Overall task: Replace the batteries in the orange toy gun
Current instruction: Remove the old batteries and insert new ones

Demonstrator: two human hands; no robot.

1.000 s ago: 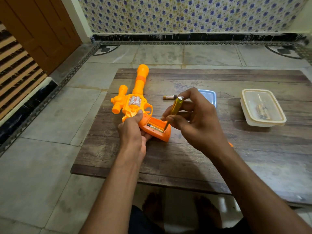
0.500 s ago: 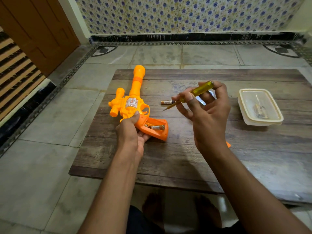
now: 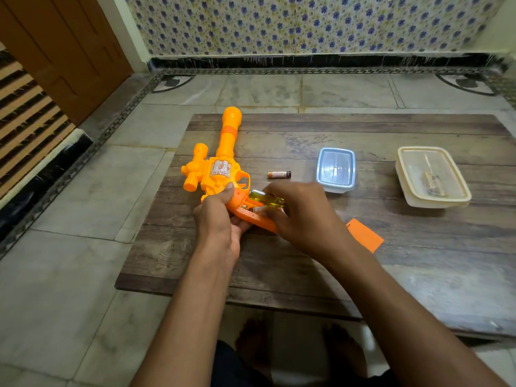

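Head view, right hand [image 3: 304, 216]: fingers curled round a yellow-green translucent screwdriver handle [image 3: 266, 199], frame centre.
Left hand [image 3: 220, 219]: grips the orange plastic toy gun [image 3: 220, 171] at its grip, on the wooden table [image 3: 307, 263].
Battery [image 3: 279, 174]: 1 loose, just above the hands.

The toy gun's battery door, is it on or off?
Off. The orange cover lies on the table beside the right hand, apart from the toy gun.

Orange toy gun [image 3: 220, 169] flat on table, grip compartment open, loose battery [image 3: 279, 174] beside it
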